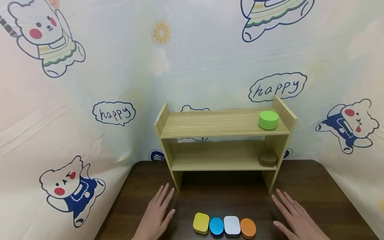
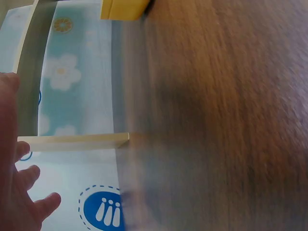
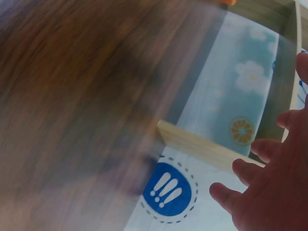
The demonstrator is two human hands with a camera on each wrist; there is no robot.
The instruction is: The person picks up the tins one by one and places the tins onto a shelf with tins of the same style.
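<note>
1. backdrop (image 1: pixel 204 60) of pale printed cloth stands behind everything, carrying bears and "happy" bubbles.
2. worktop (image 1: pixel 312 176), dark and wood-grained, spreads out in front of it.
3. shelf unit (image 1: pixel 210 123), two-tiered, stands on the far part of the worktop, its side panels (image 1: pixel 285 115) reaching down to the wood.
4. left hand (image 1: pixel 155 216) and right hand (image 1: pixel 296 218) are well apart, fingers straight and a little spread, holding nothing; the side panels stand just beyond the fingertips. whether the palms touch the worktop, i cannot tell.
5. row of four pieces (image 1: pixel 227 226) lies on the worktop between the hands, nearer the wearer than the shelf unit, its long axis left to right; neither hand is plainly closer.
6. yellow block (image 1: pixel 201 222) ends the row beside the left thumb; then come white block (image 1: pixel 232 225) third, orange round piece (image 1: pixel 248 227) by the right thumb, blue round piece (image 1: pixel 216 226) second.
7. olive-brown box (image 1: pixel 268 157) sits on the lower tier at right, green round piece (image 1: pixel 268 120) on the upper.
</note>
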